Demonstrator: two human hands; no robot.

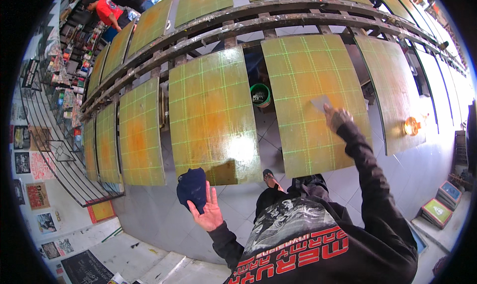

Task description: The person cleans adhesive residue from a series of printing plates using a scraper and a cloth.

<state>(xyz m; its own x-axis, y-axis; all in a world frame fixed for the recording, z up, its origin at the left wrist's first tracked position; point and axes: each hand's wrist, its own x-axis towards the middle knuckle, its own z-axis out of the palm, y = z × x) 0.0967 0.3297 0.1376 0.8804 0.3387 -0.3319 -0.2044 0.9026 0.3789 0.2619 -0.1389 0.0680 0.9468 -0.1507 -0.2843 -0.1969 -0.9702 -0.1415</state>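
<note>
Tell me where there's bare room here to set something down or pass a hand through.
The board between both hands is bare, as is the next board left. A hand passes through the gap between boards above the green bucket. The right hand presses a flat scraper on its board. The left hand holds a dark cloth. The left wall shelves are crowded.

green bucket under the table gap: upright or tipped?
Upright. The green bucket stands on the floor tiles seen through the gap between two yellow-green boards, its round mouth facing up. Contents look dark and white; fill level cannot be told.
</note>
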